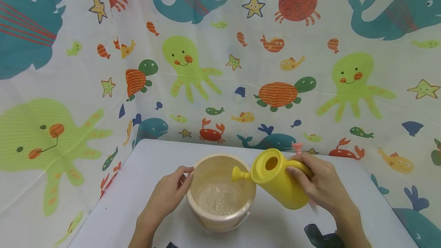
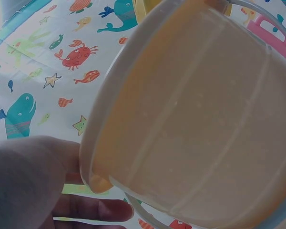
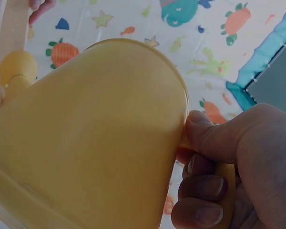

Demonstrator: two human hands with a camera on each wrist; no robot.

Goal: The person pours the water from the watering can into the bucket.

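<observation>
A cream bucket (image 1: 223, 217) with a thin carrying handle stands on the table, with what looks like clear water (image 1: 220, 198) inside. My left hand (image 1: 169, 190) is at the bucket's left side, thumb and index fingertips touching its rim. In the left wrist view, the fingers (image 2: 97, 209) lie beside the outer wall of the bucket (image 2: 195, 114), near its handle. My right hand (image 1: 318, 179) grips the handle of a yellow watering can (image 1: 284, 183). The can tilts left, its round spout head (image 1: 237, 174) over the bucket's right part. No stream shows from it.
A pink toy part (image 1: 297, 147) pokes up behind the watering can. By the right forearm, a dark green object (image 1: 322, 236) lies at the front of the white table (image 1: 165, 152). A curtain (image 1: 220, 125) printed with sea animals hangs along the back and sides.
</observation>
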